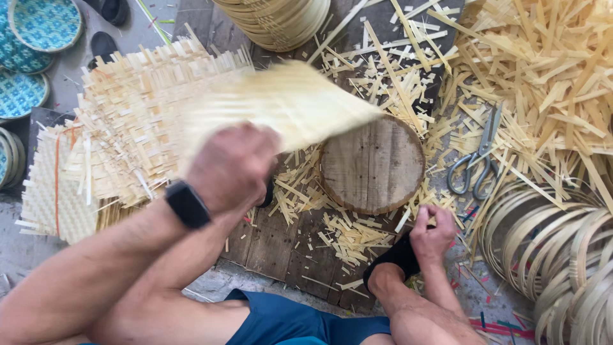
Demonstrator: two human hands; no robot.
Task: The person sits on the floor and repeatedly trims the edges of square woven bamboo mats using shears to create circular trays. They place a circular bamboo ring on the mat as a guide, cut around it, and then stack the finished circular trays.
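— Two hands in view. Left hand [231,167]: closed on a woven mat [287,105], blurred, raised above the boards [274,246]. Black watch [188,204] on that wrist.

— And the right hand [431,235]?

— Low, fingers curled at a black sandal [394,257]. Touching it or just beside, hard to tell. Holding nothing that can be made out.

— Between the hands?

— Round wooden block [372,165], lying flat, ringed by short bamboo offcuts [348,233]. Mat's far edge hanging just over the block's upper left rim.

— Near the right hand?

— Scissors [477,160] just beyond it, lying on loose strips [543,76]. Further right of that hand, bamboo hoops [562,249], stacked and leaning.

— Left hand's side?

— Stack of woven mats [121,128] beyond and to the left, ragged strip ends sticking out. Farther left still, blue woven trays [38,32] on the floor, well apart from both hands.

— Beyond the mat?

— Another pile of hoops [274,22] at the top edge.

— Below the hands?

— Blue shorts [287,322], bare knees either side.
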